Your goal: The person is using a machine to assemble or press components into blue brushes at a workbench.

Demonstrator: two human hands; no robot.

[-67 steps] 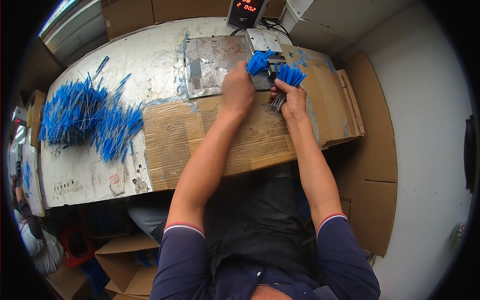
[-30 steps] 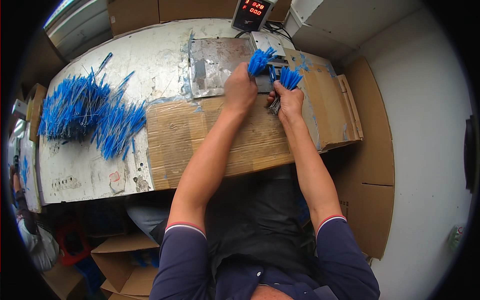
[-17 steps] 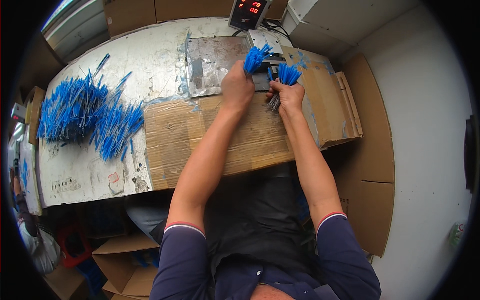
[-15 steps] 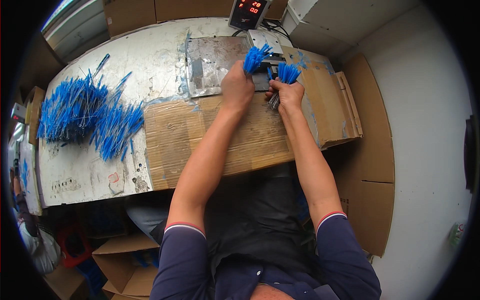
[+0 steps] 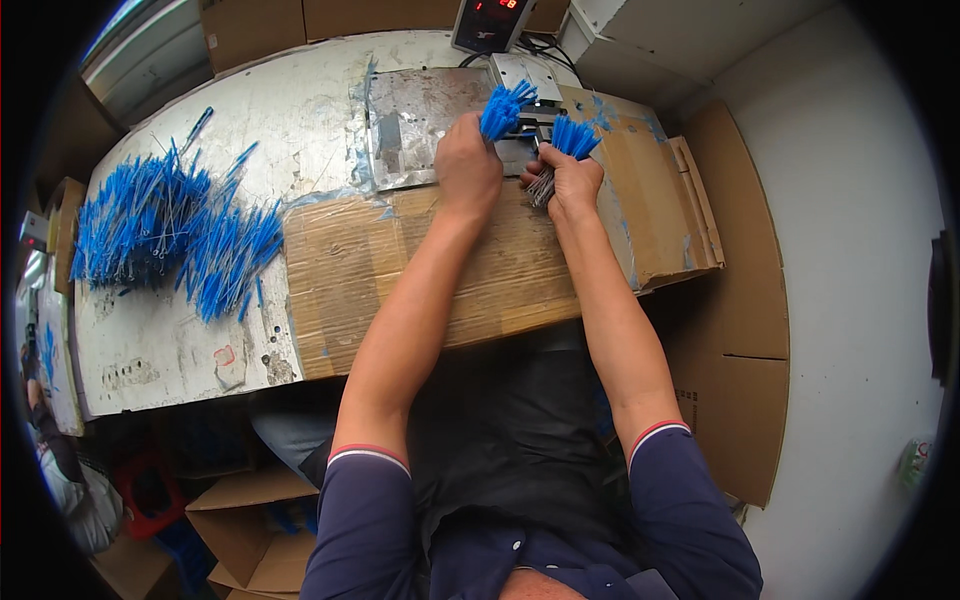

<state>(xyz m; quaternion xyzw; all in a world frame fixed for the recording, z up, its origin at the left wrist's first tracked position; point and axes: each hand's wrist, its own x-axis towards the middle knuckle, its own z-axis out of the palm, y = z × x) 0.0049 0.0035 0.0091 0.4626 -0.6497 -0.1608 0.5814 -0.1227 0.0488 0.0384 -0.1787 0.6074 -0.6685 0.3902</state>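
Two bundles of thin wire-stemmed brushes with blue bristles are in my hands. My left hand [image 5: 468, 162] is closed around one bundle [image 5: 507, 112], its blue ends fanning out past the fingers. To its right, my right hand [image 5: 574, 182] grips a second bundle [image 5: 575, 138], whose bare silver wire stems [image 5: 541, 187] stick out below the fingers. Between the bundles, just beyond my right fingertips, sits a small metal fixture [image 5: 541, 120]. On the left of the table lies a large loose pile of the same brushes [image 5: 140, 222], with a smaller heap [image 5: 232, 258] beside it.
A metal plate [image 5: 420, 110] is set on the worn white table [image 5: 180, 365]. Flat cardboard [image 5: 390, 290] covers the near edge. Behind the fixture stand a white box [image 5: 522, 74] and a red-digit display [image 5: 490, 28] with cables. Cardboard [image 5: 745, 250] and a wall are at the right.
Both hands still hold their bundles and have shifted only slightly. A single blue strand beside my right thumb now appears farther left, between the bundles. The display's digits have changed.
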